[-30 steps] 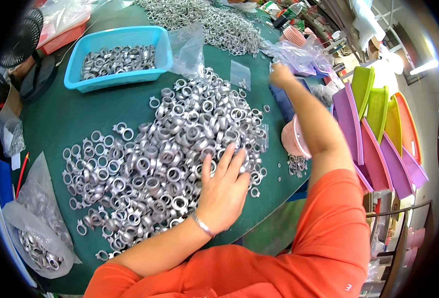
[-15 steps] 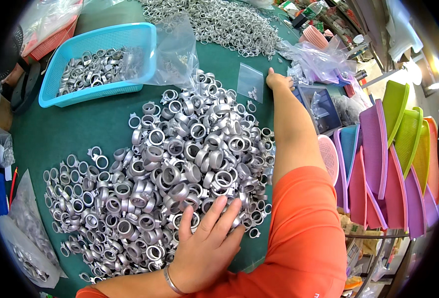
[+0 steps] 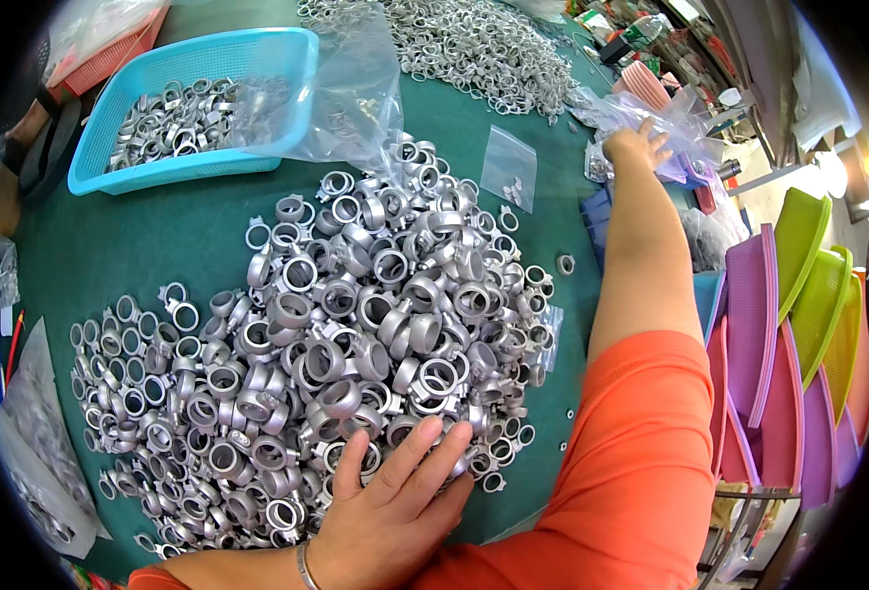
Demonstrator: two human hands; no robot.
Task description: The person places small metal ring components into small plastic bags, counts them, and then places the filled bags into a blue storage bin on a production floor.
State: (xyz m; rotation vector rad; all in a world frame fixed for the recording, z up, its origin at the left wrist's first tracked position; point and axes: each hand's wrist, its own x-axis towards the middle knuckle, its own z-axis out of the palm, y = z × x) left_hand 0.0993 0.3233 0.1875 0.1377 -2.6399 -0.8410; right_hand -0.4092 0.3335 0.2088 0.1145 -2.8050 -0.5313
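A large heap of silver metal ring clamps [image 3: 346, 295] covers the middle of the green table. My left hand [image 3: 385, 506], with a bangle at the wrist, rests on the heap's near edge, fingers outstretched and gripping nothing. My right arm reaches far forward to the right. At its end my right hand [image 3: 637, 149] has its fingers apart, over or against a crumpled clear plastic bag [image 3: 685, 123]; whether it touches the bag is unclear. Left of that hand lies a small clear zip bag [image 3: 508, 169] with a few small metal pieces inside. A blue bin [image 3: 594, 221] is partly hidden behind the right forearm.
A light-blue plastic basket [image 3: 90, 169] at the back left holds more rings, with a clear bag [image 3: 356, 93] over its right side. Smaller metal rings [image 3: 484, 59] are heaped at the back. Colourful plastic baskets [image 3: 754, 324] stand stacked on the right. Filled plastic bags [image 3: 36, 482] lie at left.
My right hand has moved further right, from beside the blue bin to the crumpled plastic bag, and its fingers have spread. My left hand stays on the heap. The view has shifted slightly.
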